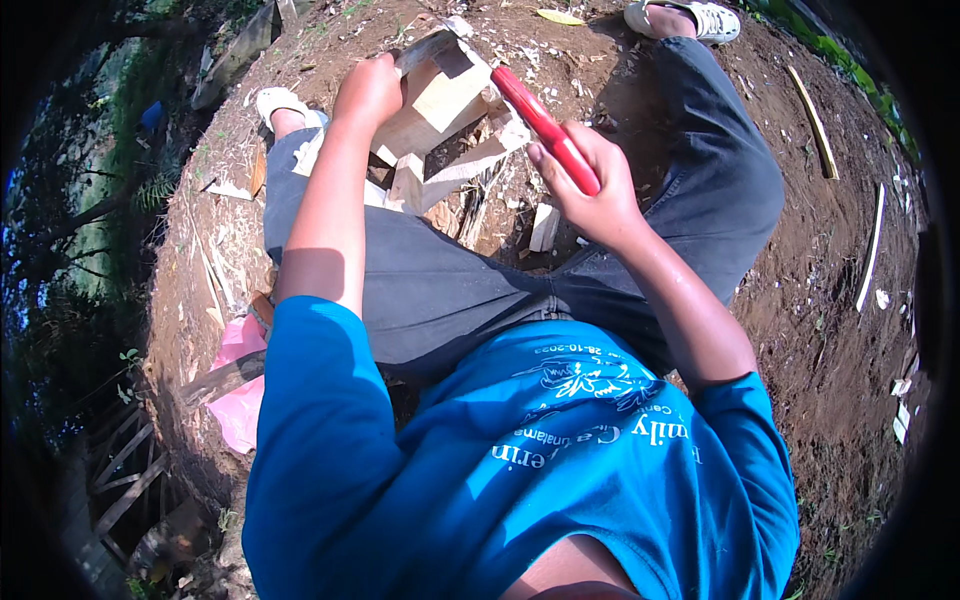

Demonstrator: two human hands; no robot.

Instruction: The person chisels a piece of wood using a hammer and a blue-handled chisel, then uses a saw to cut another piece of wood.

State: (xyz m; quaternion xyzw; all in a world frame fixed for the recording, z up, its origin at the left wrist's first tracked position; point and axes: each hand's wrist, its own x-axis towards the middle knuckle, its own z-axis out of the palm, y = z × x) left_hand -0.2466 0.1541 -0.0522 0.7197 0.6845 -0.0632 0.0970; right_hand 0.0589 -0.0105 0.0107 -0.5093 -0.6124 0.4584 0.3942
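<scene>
My right hand is wrapped round a smooth red handle. The handle slants up and left toward the woodwork; what lies beyond its far end is hard to make out. My left hand is closed at the far left side of a pale wooden block, beside a greyish strip along the block's far edge. Its fingertips are hidden, so its exact hold does not show. A dark square patch marks the block's top. The block rests among pale wooden pieces between my legs.
Wood chips and a small offcut lie on the brown soil around the block. Thin wooden strips are on the ground at the right. A pink plastic bag lies at the left, near a drop toward dark greenery.
</scene>
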